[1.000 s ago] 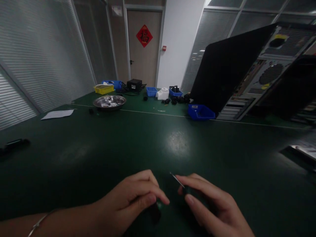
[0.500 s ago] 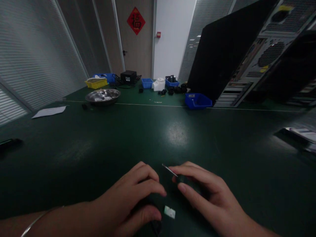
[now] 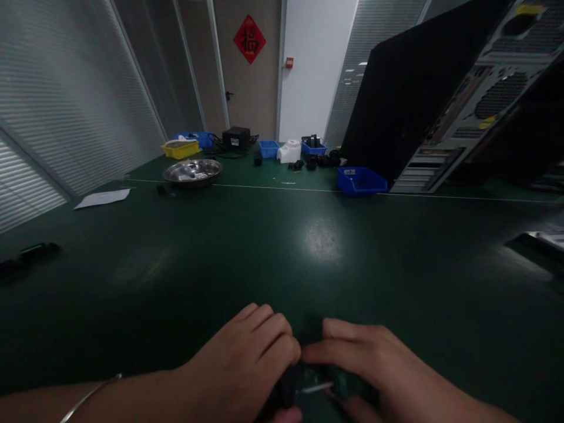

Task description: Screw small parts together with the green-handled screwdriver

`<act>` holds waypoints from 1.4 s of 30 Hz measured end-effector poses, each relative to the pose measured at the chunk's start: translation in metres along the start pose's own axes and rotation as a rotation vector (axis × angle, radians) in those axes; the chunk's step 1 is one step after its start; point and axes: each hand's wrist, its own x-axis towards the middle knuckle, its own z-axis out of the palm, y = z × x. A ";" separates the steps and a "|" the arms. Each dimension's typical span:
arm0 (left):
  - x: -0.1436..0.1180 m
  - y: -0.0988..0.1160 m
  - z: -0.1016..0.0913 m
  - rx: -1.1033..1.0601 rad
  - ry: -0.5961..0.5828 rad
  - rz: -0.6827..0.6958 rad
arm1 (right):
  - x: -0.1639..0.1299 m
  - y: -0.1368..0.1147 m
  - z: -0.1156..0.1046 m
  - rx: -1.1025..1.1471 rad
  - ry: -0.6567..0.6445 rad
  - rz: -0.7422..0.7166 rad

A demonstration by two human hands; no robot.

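My left hand (image 3: 247, 364) is closed around a black object (image 3: 288, 385), mostly covered by the fingers; its kind does not show. My right hand (image 3: 379, 367) is beside it, index finger reaching toward the left fingers. The right thumb and fingers are curled about a small dark-handled tool with a thin metal shaft (image 3: 315, 388). That shaft points left at the black object, and blur hides whether they touch. The handle is in shadow below my right fingers.
On the green table (image 3: 211, 247), a steel bowl (image 3: 192, 181), a yellow bin (image 3: 180, 150) and a blue bin (image 3: 361, 182) stand toward the back. A large black computer case (image 3: 409, 88) rises at right. Paper (image 3: 102, 198) lies at left.
My left fingers have closed over the black object. My right hand has come lower and nearer, its metal shaft now pointing left. The small pale green-white piece no longer shows. The view has shifted slightly.
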 end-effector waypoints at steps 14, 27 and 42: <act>-0.001 -0.011 0.006 -0.441 0.068 -0.023 | 0.000 0.015 0.010 0.083 0.085 0.056; 0.000 -0.009 0.002 -0.375 0.159 -0.074 | 0.002 0.028 -0.010 -0.071 0.675 0.185; 0.000 -0.019 0.016 -0.389 0.249 -0.005 | -0.008 0.051 -0.083 -0.465 -0.055 0.328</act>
